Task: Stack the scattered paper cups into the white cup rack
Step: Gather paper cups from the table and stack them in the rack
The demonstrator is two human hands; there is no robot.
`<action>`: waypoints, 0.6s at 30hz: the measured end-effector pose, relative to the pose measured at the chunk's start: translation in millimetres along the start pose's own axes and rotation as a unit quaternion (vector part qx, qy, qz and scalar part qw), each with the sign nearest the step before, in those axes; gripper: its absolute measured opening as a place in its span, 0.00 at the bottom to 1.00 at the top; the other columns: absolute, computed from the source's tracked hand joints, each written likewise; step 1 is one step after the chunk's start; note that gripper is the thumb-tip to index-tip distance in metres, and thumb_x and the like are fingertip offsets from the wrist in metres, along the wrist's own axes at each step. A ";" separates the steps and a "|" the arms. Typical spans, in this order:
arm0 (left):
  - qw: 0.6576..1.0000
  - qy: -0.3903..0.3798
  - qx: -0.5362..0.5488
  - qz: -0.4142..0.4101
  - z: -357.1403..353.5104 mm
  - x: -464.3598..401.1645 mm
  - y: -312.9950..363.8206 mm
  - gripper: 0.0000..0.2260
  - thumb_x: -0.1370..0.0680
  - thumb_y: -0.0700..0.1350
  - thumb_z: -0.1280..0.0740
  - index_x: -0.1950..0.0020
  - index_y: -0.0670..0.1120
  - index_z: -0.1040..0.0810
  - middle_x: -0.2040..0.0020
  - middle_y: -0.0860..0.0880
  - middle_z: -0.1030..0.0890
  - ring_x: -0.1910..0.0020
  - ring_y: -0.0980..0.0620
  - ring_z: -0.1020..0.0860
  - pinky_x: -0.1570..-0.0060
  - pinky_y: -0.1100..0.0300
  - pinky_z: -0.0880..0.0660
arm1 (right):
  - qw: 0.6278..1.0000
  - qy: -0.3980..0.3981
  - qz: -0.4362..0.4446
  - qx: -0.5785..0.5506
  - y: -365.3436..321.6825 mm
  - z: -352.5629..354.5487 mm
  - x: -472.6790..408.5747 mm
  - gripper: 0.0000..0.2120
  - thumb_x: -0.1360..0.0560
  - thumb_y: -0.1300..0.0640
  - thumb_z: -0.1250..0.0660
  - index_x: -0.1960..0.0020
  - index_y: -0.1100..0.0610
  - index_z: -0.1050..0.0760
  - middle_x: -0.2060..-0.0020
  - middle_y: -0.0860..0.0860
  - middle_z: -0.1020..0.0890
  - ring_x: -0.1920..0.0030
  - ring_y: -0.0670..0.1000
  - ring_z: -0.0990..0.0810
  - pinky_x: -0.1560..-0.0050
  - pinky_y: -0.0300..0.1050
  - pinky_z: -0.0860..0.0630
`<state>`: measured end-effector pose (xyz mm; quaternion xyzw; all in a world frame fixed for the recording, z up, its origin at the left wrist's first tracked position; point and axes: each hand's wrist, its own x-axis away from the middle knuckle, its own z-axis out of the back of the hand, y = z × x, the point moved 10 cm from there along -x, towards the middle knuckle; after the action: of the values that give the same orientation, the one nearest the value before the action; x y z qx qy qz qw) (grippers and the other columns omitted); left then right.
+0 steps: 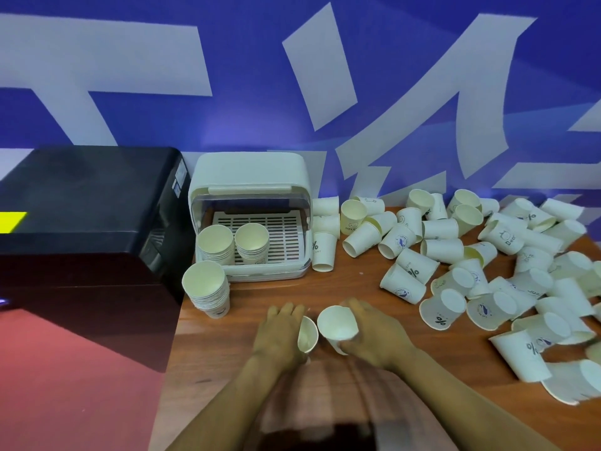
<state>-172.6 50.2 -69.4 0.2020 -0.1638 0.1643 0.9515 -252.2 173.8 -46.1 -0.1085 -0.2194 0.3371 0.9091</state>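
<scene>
The white cup rack (250, 177) stands at the back left of the wooden table, its lid raised, with two stacks of paper cups (233, 244) on its slatted tray. A third stack (208, 288) stands on the table in front of the rack's left corner. My left hand (282, 333) grips one paper cup (307, 335) near the table's front. My right hand (374, 333) holds another cup (336, 323), its mouth facing the camera, just right of the first. Several loose cups (455, 255) lie scattered across the right half of the table.
A large black machine (91, 203) fills the left side beside the rack. A blue and white wall rises behind the table. Bare wood (351, 281) shows between the rack and my hands. A red floor lies to the lower left.
</scene>
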 end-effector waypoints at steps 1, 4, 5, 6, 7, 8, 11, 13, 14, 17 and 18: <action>1.000 -0.002 0.000 -0.002 0.0 0.2 -2.5 0.35 0.34 0.52 0.23 0.32 0.50 0.36 0.36 0.53 0.31 0.37 0.47 0.35 0.43 0.54 0.30 | 1.000 0.003 -0.001 0.000 -2.8 -0.8 -0.3 0.30 0.31 0.40 0.31 0.34 0.47 0.37 0.38 0.44 0.27 0.42 0.49 0.25 0.50 0.46 0.26; 1.000 -0.002 0.004 -0.009 2.9 -0.4 -11.1 0.32 0.34 0.52 0.23 0.35 0.50 0.34 0.37 0.52 0.30 0.38 0.47 0.34 0.44 0.54 0.30 | 1.000 0.008 -0.007 0.001 -10.8 -1.2 -1.1 0.30 0.31 0.39 0.31 0.34 0.47 0.37 0.37 0.44 0.28 0.41 0.48 0.26 0.51 0.45 0.26; 1.000 0.002 0.011 -0.011 5.9 -1.1 -14.9 0.30 0.34 0.52 0.23 0.37 0.50 0.34 0.38 0.52 0.29 0.39 0.47 0.33 0.45 0.54 0.30 | 1.000 0.010 -0.011 0.001 -13.5 -0.3 -1.8 0.30 0.31 0.39 0.31 0.34 0.47 0.37 0.37 0.44 0.28 0.41 0.48 0.26 0.51 0.44 0.26; 1.000 0.008 0.017 -0.013 9.5 -2.1 -19.0 0.29 0.34 0.52 0.23 0.39 0.49 0.33 0.38 0.52 0.29 0.40 0.47 0.33 0.45 0.54 0.30 | 1.000 0.012 -0.015 0.001 -16.5 0.5 -2.6 0.30 0.31 0.38 0.32 0.34 0.47 0.37 0.37 0.44 0.28 0.40 0.48 0.26 0.51 0.45 0.26; 1.000 0.013 0.021 -0.016 13.2 -3.0 -23.0 0.28 0.34 0.52 0.23 0.40 0.49 0.33 0.38 0.52 0.28 0.39 0.47 0.33 0.45 0.54 0.30 | 1.000 0.013 -0.019 0.003 -19.5 1.1 -3.6 0.31 0.31 0.38 0.32 0.34 0.47 0.38 0.37 0.44 0.28 0.40 0.49 0.26 0.50 0.45 0.26; 0.999 0.018 0.021 -0.019 16.8 -3.4 -26.9 0.28 0.34 0.52 0.24 0.40 0.49 0.33 0.38 0.52 0.28 0.39 0.46 0.33 0.45 0.54 0.30 | 1.000 0.011 -0.023 0.005 -22.6 1.1 -4.6 0.31 0.31 0.39 0.32 0.33 0.47 0.38 0.36 0.45 0.28 0.40 0.49 0.26 0.50 0.46 0.25; 0.999 0.033 0.004 -0.021 25.5 -2.2 -39.0 0.30 0.32 0.51 0.25 0.35 0.49 0.35 0.36 0.49 0.32 0.39 0.45 0.34 0.46 0.53 0.30 | 0.999 0.009 -0.033 0.004 -33.2 -0.5 -6.5 0.31 0.30 0.41 0.31 0.33 0.47 0.38 0.36 0.46 0.28 0.39 0.50 0.26 0.48 0.47 0.26; 0.999 0.045 -0.015 -0.025 29.5 -0.1 -44.8 0.29 0.30 0.52 0.27 0.34 0.49 0.36 0.36 0.48 0.35 0.40 0.45 0.34 0.48 0.53 0.29 | 0.999 0.014 -0.037 -0.002 -40.7 -1.5 -6.7 0.31 0.30 0.41 0.31 0.32 0.48 0.38 0.36 0.47 0.28 0.39 0.50 0.26 0.48 0.47 0.26; 0.998 0.047 -0.020 -0.029 31.0 1.2 -47.2 0.28 0.29 0.52 0.28 0.34 0.49 0.36 0.36 0.47 0.35 0.41 0.44 0.33 0.49 0.53 0.29 | 0.999 0.018 -0.039 -0.003 -44.3 -1.7 -6.5 0.31 0.30 0.41 0.31 0.32 0.48 0.38 0.36 0.47 0.28 0.39 0.50 0.26 0.48 0.47 0.26; 0.998 0.047 -0.022 -0.038 34.4 3.0 -54.1 0.28 0.29 0.52 0.28 0.34 0.49 0.37 0.36 0.48 0.36 0.40 0.44 0.34 0.48 0.53 0.30 | 0.999 0.028 -0.045 -0.009 -52.9 -1.1 -8.2 0.31 0.31 0.40 0.31 0.32 0.47 0.38 0.36 0.46 0.28 0.39 0.50 0.26 0.48 0.46 0.26; 0.998 0.047 -0.021 -0.040 35.2 3.3 -56.4 0.28 0.29 0.52 0.28 0.34 0.49 0.37 0.36 0.48 0.36 0.40 0.44 0.34 0.48 0.52 0.30 | 0.999 0.030 -0.045 -0.011 -55.3 -0.5 -9.0 0.31 0.31 0.40 0.31 0.32 0.47 0.38 0.36 0.46 0.28 0.39 0.50 0.26 0.48 0.46 0.27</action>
<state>-156.9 -13.1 -56.3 0.1807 -0.1145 0.1322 0.9679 -226.8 126.4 -30.5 -0.1184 -0.2007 0.2904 0.9281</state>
